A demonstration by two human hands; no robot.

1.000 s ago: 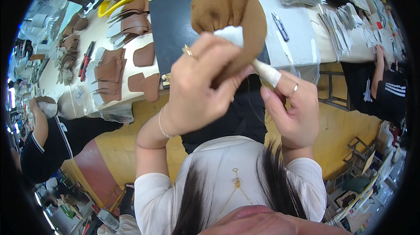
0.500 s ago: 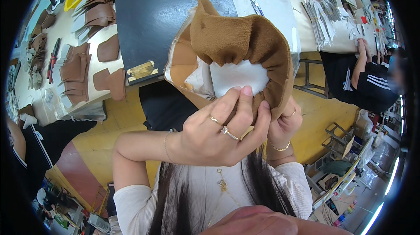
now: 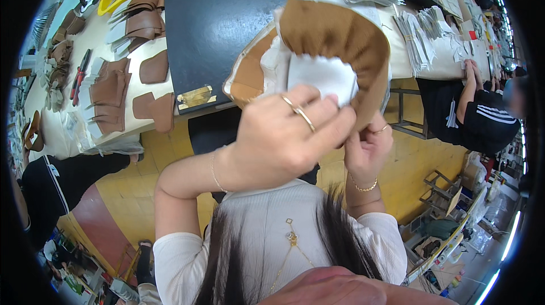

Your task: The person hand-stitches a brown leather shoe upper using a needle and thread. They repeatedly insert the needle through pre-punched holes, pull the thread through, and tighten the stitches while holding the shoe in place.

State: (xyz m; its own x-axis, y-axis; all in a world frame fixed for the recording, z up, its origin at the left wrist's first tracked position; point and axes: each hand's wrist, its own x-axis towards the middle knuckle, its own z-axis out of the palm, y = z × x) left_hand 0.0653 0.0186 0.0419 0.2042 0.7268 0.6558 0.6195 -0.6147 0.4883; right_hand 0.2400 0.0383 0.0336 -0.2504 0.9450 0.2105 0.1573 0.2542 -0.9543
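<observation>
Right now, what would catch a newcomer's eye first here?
Probably the gathered brown piece with a white panel inside it, held up just right of the picture's middle by the left hand and the right hand. Behind it lies a large black mat, with stacked brown leather-looking pieces to the mat's left.

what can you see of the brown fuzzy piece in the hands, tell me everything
The brown piece looks soft and fabric-like, curved into an open, bowl-like shape, its surface gathered in folds around a smooth white panel. A flatter tan section with a pale, ragged edge shows at its left. It is tilted, its hollow facing the camera, and overlaps the black mat in view. The left hand is at its near edge; the right hand grips its lower right edge.
</observation>
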